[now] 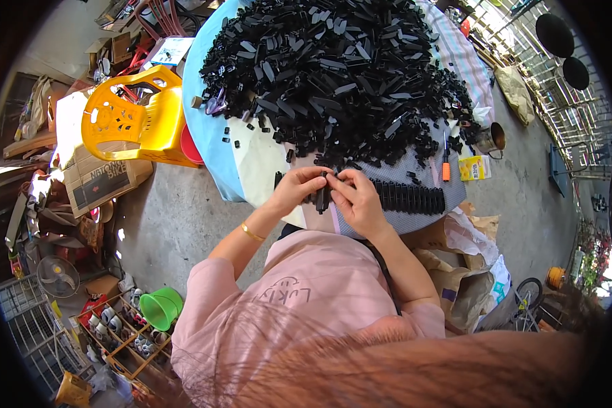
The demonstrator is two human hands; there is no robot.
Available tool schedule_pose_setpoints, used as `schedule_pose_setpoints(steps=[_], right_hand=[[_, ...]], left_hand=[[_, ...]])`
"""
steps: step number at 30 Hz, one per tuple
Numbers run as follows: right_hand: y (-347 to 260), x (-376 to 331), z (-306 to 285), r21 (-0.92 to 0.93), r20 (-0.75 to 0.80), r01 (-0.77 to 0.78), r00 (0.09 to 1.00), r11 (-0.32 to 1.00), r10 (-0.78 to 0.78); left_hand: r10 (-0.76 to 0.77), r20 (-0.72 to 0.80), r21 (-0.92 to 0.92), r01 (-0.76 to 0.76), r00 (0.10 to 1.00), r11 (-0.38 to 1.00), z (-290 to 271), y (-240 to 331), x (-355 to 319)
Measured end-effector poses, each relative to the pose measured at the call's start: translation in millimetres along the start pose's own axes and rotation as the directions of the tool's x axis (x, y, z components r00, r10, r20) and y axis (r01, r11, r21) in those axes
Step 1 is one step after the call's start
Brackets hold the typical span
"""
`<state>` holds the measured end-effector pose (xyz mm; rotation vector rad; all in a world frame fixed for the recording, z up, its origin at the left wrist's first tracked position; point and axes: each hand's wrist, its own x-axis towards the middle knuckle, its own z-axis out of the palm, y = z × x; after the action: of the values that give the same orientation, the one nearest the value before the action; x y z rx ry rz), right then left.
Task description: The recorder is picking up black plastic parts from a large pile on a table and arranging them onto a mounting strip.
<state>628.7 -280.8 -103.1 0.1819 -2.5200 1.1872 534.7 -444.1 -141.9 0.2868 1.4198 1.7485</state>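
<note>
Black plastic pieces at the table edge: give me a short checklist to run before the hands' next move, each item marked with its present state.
1. Both hands on the work: left hand and right hand pinch one black piece between them. Ok.
2. Piece seated against its mate: hidden by the fingers. Cannot tell.
3. Row of joined pieces lies flat beside the right hand. Ok.
4. Supply: the heap of loose black pieces sits just beyond the hands. Ok.
5. Orange-handled tool lies apart, held by neither hand. Ok.
6. Strays near the table edge: a few pieces lie scattered on the cloth. Not ok.
</note>
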Motion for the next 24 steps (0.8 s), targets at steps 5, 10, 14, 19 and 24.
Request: schedule_pose_setpoints(steps=[5, 10, 14, 19, 24], right_hand=[[104.0, -17.4, -22.6, -0.195, -0.254, -0.396, 0.904, 0.897, 0.344], [205.8, -58.7, -74.6, -0.528, -0.376, -0.595, 0.804, 0.606, 0.461], [218.2, -55.7, -80.0, -0.508, -0.312, -0.602, 0.795, 0.616, 0.52], [217.6, -35.5, -67.6, -0.605, -0.303, -0.562, 0.817, 0.563, 0.491], [222.1, -19.3, -60.6, -0.652, -0.341, -0.579, 0.801, 0.49, 0.493]], left_hand=[[0.069, -0.249, 0.41, 0.041, 0.966, 0.911, -74.7, 5.7, 6.0], [0.026, -0.35, 0.728, 0.255, 0.936, 0.636, -145.5, -34.6, 2.8], [0.103, -0.258, 0.806, 0.156, 0.961, 0.571, -128.5, -46.0, 7.2], [0.181, -0.42, 0.818, 0.285, 0.89, 0.5, -107.7, -48.2, 3.3], [0.358, -0.417, 0.87, 0.253, 0.835, 0.423, -93.1, -46.9, 0.3]])
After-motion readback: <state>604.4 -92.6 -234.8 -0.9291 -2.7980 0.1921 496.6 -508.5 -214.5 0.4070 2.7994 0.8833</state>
